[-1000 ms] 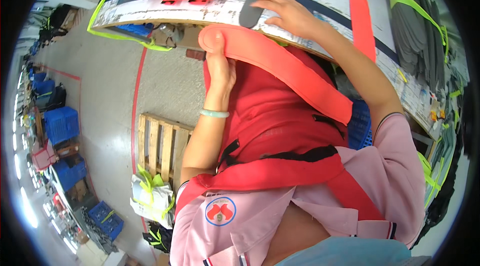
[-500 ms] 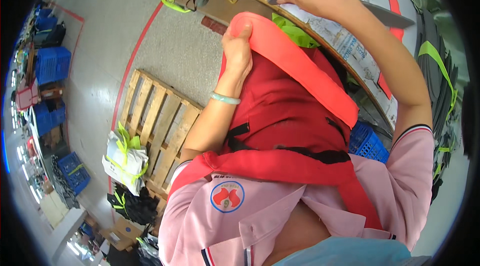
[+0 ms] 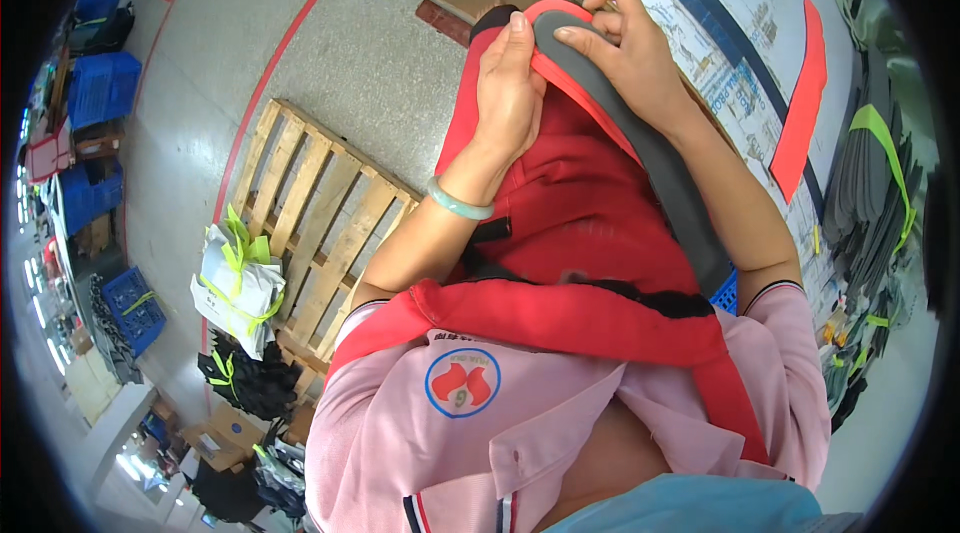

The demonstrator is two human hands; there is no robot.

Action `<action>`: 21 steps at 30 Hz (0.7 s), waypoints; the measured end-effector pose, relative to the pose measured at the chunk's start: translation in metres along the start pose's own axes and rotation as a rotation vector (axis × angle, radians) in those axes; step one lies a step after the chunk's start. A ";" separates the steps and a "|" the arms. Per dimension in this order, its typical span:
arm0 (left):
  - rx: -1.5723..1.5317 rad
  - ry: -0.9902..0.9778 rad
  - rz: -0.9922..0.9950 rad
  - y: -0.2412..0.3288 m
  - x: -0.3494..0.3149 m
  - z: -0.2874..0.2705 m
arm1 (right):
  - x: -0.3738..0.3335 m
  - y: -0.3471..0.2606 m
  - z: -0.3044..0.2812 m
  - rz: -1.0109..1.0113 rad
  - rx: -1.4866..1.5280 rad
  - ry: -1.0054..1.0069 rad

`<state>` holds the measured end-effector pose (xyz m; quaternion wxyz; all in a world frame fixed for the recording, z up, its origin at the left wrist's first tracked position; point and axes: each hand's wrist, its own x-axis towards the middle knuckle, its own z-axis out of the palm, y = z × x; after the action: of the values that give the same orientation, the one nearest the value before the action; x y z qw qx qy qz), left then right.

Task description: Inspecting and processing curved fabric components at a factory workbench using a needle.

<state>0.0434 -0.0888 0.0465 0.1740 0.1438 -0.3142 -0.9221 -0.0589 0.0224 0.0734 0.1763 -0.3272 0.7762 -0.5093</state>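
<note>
My left hand (image 3: 510, 83) is closed on the rounded end of a coral-red strip (image 3: 577, 89), its thumb on top, above my red apron (image 3: 590, 193). A dark grey strip (image 3: 655, 148) of similar curved shape lies along the red one, whose border shows around the grey tip. My right hand (image 3: 635, 58) pinches the two strips together at that rounded end, with the thumb pressed on the grey face. Toward my right side the grey strip's other end hangs down and covers most of the red beneath it.
Right of me, the worn white worktable (image 3: 690, 43) holds another red strip (image 3: 800, 108) and a bundle of grey strips (image 3: 880, 173). A blue basket (image 3: 727, 293) peeks out below its edge. At left stand a wooden pallet (image 3: 305, 203), a tied white bundle (image 3: 240, 283) and blue crates (image 3: 105, 93).
My right hand has come back from the worktable with the grey strip and laid it on the red one. My left hand has shifted slightly right, still gripping the red strip.
</note>
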 end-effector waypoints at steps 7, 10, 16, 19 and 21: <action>0.150 -0.097 0.042 -0.005 -0.004 0.004 | -0.014 0.002 -0.005 0.028 0.123 0.042; 0.216 -0.062 0.096 -0.008 -0.007 0.012 | -0.018 0.005 -0.005 0.006 0.168 0.050; 0.268 -0.049 0.053 -0.009 -0.012 0.009 | -0.029 0.007 -0.001 -0.020 -0.055 0.191; 0.211 -0.108 0.079 -0.015 -0.014 0.002 | -0.033 0.004 0.002 0.211 0.116 0.051; 0.180 -0.089 0.035 -0.017 -0.014 -0.001 | -0.033 -0.003 0.006 0.277 0.309 0.011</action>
<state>0.0521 -0.0705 0.0373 0.1625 0.1124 -0.4058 -0.8924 -0.0303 0.0397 0.0712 0.2887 -0.1836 0.7273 -0.5950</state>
